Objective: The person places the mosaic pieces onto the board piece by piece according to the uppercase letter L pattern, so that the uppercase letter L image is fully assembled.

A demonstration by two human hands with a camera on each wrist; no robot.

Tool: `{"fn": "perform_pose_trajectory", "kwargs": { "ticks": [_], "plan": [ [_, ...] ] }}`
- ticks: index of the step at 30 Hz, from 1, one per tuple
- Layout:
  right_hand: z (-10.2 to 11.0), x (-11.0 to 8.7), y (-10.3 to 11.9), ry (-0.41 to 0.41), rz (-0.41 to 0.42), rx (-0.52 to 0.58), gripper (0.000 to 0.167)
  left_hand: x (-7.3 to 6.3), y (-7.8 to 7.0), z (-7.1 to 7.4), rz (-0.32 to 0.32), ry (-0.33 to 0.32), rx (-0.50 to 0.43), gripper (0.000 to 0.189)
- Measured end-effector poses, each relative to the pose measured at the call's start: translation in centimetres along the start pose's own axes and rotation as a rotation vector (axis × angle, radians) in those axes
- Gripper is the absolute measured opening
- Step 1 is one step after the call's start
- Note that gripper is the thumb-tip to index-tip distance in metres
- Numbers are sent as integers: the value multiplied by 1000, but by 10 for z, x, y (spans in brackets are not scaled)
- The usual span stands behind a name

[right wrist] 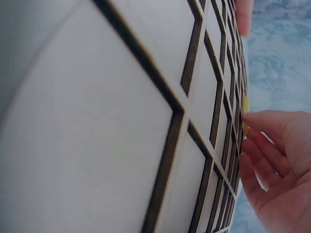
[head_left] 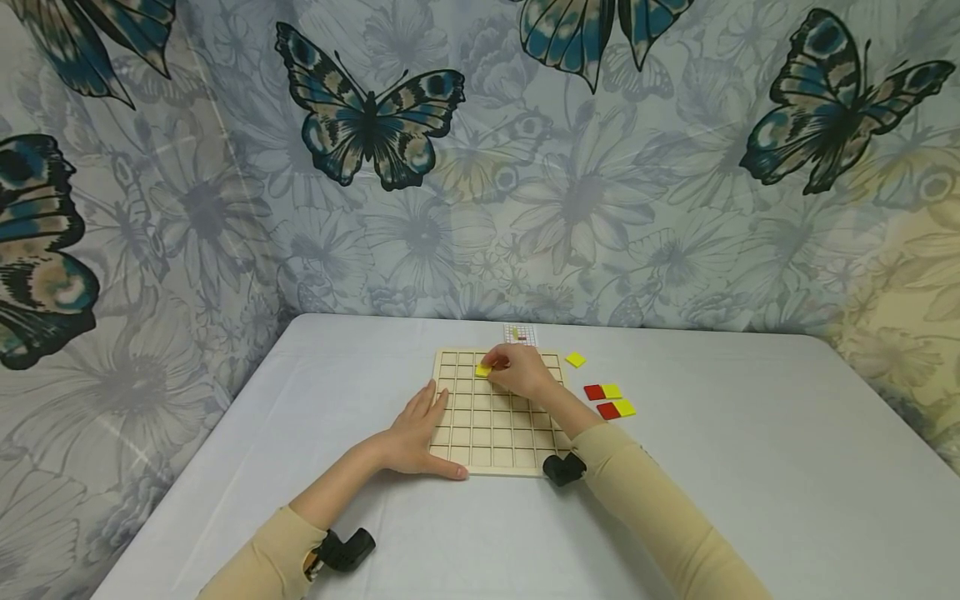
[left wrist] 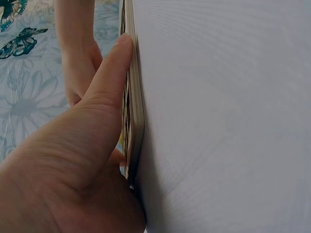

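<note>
Here the left hand (head_left: 411, 436) lies spread at the edge of the board (head_left: 481, 435), probably to keep it steady, while the right hand (head_left: 517, 372) pinches one yellow tile (head_left: 482, 372) at the board's far part

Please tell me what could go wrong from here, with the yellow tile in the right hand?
The yellow tile, pinched by the right hand, might slip or land crooked. The grid board could shift if the left hand, touching the board's left and near edges, pushes unevenly. The right forearm passes close to a loose red tile and might nudge it.
</note>
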State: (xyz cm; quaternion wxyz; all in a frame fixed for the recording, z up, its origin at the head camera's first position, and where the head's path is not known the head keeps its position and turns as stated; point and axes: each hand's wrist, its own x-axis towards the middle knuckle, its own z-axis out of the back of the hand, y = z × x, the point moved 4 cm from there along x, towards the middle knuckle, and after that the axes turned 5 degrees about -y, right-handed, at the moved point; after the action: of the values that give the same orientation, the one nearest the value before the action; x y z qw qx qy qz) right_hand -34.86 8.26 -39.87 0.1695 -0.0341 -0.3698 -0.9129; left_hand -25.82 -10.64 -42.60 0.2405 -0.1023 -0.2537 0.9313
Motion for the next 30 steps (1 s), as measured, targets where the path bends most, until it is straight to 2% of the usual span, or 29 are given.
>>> {"fn": "perform_pose_trajectory", "kwargs": {
  "ticks": [18, 25, 30],
  "plan": [
    [0, -1, -2, 15, 40, 29, 16, -3, -1, 1, 3, 5, 10, 123],
    [3, -1, -3, 1, 6, 27, 15, -3, -2, 2, 12, 11, 8, 124],
    [8, -4, -5, -17, -34, 66, 16, -3, -1, 2, 12, 11, 18, 123]
  ]
}}
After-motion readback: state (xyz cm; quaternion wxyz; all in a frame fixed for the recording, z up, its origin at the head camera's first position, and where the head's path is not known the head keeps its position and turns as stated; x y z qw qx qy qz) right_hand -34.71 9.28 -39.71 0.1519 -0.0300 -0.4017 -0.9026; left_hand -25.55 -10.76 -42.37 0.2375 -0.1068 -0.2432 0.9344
